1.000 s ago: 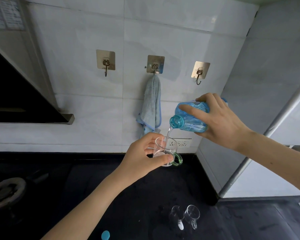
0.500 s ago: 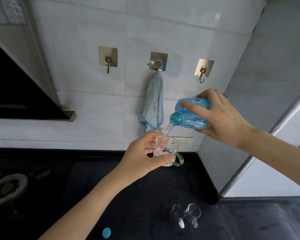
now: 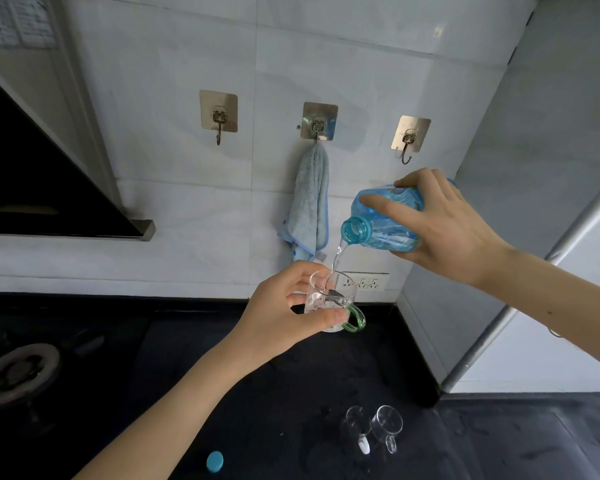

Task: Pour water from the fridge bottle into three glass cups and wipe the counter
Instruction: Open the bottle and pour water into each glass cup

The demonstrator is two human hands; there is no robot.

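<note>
Water pours from tilted bottle (image 3: 381, 223) into hand (image 3: 284, 313)-held, perhaps half-full cup (image 3: 329, 303).

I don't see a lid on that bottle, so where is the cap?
The blue cap lies on the dark counter at the bottom of the head view, left of the two standing cups.

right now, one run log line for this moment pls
step: pouring first cup | right hand: grips tilted blue bottle | left hand: holds green-handled cup above counter | two cups: on counter | towel: on hook

Left hand (image 3: 284, 311) curled in a raised grip; right hand (image 3: 444, 225) wrapped, tipped downward.
</note>
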